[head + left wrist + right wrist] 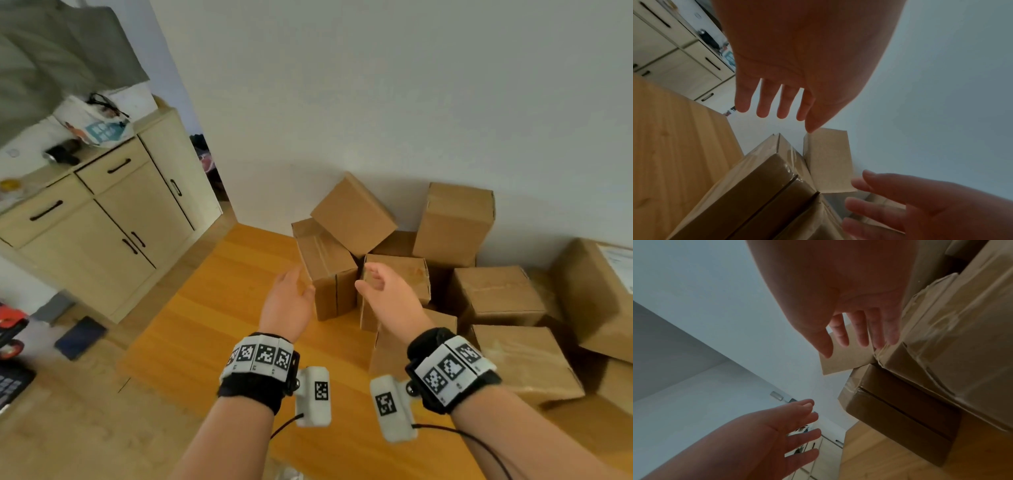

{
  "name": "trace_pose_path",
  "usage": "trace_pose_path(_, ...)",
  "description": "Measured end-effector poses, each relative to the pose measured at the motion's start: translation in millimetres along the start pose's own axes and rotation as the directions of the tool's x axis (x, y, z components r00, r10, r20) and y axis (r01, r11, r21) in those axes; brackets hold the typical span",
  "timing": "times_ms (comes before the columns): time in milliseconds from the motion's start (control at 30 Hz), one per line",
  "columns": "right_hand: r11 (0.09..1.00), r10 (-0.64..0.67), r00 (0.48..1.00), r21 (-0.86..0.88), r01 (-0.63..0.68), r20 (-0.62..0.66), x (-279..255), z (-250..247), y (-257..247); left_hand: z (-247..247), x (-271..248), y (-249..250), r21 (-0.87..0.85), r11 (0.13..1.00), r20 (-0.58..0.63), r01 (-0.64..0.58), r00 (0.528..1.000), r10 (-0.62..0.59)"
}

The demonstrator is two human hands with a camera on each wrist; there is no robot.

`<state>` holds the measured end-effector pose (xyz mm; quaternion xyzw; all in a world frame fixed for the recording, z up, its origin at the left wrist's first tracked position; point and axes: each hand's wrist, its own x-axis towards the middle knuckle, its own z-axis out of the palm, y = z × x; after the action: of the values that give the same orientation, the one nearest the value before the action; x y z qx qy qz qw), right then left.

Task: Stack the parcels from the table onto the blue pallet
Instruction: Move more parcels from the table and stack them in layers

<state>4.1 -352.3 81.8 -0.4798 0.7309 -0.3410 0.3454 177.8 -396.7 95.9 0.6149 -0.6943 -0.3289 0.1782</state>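
Note:
Several brown cardboard parcels are piled on the wooden table (pixel 212 308) against the white wall. The nearest upright taped parcel (pixel 325 270) (pixel 756 194) (pixel 900 410) stands at the pile's left front. My left hand (pixel 301 284) (pixel 785 113) hovers just left of it, fingers straight and spread, holding nothing. My right hand (pixel 368 279) (pixel 844 344) is open at its right side, in front of a second taped parcel (pixel 397 277) (pixel 951 345). A tilted parcel (pixel 352 212) leans on top behind. The palms face each other. No blue pallet is in view.
A pale wooden cabinet (pixel 113 219) with cluttered top stands at the left, across a strip of floor. A dark blue flat object (pixel 80 337) lies on the floor. More parcels (pixel 496 294) fill the table's right side up to a large one (pixel 599 291).

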Motion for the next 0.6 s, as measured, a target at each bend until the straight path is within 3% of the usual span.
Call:
trace_pose_path(367,0.981,0.190,0.971,-0.014,-0.194,-0.145,47,45,-30,-17,118,-31,0.121,0.979,0.225,-0.165,0.965,0.135)
trace_pose_path(500,0.962,0.272,0.955,-0.006,-0.274,-0.119,56,59,-36,-14,140,-35,0.187,0.948,0.333,-0.258,0.925,0.186)
trace_pose_path(600,0.948,0.313,0.940,-0.006,-0.317,-0.135,55,69,-38,-15,142,-43,0.173,0.943,0.350,-0.285,0.913,0.211)
